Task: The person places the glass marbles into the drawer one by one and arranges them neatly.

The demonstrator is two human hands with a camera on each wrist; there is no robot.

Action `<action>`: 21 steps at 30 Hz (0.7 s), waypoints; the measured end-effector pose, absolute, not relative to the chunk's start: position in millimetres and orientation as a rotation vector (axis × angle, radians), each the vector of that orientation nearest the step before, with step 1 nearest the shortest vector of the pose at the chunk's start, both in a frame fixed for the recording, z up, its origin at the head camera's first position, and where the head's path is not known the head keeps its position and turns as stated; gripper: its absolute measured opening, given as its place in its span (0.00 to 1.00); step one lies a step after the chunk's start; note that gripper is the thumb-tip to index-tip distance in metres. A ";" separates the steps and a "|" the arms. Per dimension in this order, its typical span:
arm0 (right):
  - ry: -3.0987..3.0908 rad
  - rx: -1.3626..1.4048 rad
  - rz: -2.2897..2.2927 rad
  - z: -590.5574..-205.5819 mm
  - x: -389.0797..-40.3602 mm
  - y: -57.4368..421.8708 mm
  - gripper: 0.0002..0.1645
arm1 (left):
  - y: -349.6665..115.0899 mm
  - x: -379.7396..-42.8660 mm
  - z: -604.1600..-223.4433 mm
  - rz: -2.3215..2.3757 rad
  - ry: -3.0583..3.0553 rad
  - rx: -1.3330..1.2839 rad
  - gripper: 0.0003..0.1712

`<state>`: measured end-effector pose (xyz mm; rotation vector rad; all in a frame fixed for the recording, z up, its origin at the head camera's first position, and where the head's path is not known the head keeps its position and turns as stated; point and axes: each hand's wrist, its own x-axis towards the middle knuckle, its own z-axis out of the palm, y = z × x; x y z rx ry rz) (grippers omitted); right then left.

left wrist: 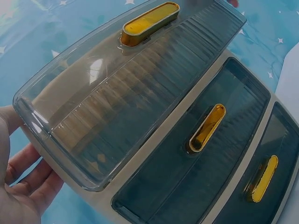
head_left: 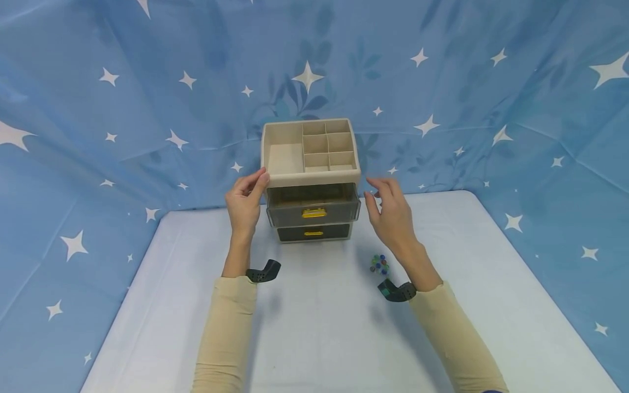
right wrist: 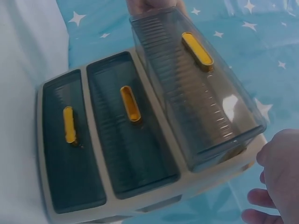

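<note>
Tan sleeves (head_left: 223,338) closest, drawer box (head_left: 314,178) at the desk's (head_left: 314,305) far side. Left fingers (head_left: 253,177) touch its corner, can't tell if pinching; right fingers (head_left: 385,186) loosely bent, empty beside it. Top drawer (head_left: 290,216) is out, so I'd brace the box, slide level.

Blue cloth backdrop (head_left: 540,109), white stars (head_left: 308,77).
Darker leaves (head_left: 314,102), at 12 o'clock; round-cornered white table (head_left: 314,338), at 6 o'clock.

tiny round multicoloured balls (head_left: 379,264): too small to count | white cloth-covered table (head_left: 314,327): near edge cut off | bare left hand (left wrist: 23,193): partly cut off, left wrist view
</note>
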<state>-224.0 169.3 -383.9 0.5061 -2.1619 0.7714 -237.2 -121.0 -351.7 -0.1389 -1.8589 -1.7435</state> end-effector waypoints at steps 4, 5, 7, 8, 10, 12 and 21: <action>-2.189 0.493 0.777 -393.6 -219.7 173.3 0.18 | -120.5 -236.7 -352.1 -1.740 -1.856 -0.142 0.15; -2.195 0.488 0.779 -396.5 -218.7 174.3 0.18 | -120.3 -236.7 -352.2 -1.741 -1.855 -0.142 0.15; -2.210 0.479 0.781 -402.0 -216.9 176.4 0.18 | -120.0 -236.7 -352.3 -1.747 -1.854 -0.142 0.15; -2.215 0.477 0.784 -404.3 -216.0 177.3 0.18 | -120.0 -237.0 -352.8 -1.749 -1.855 -0.140 0.15; -2.231 0.471 0.785 -408.4 -214.0 179.1 0.18 | -120.2 -237.7 -353.6 -1.751 -1.858 -0.133 0.15; -2.246 0.465 0.787 -411.7 -212.2 180.9 0.18 | -120.3 -238.1 -353.9 -1.750 -1.859 -0.125 0.14; -2.351 0.392 0.805 -427.7 -204.6 187.8 0.17 | -124.6 -247.5 -362.3 -1.740 -1.853 -0.126 0.15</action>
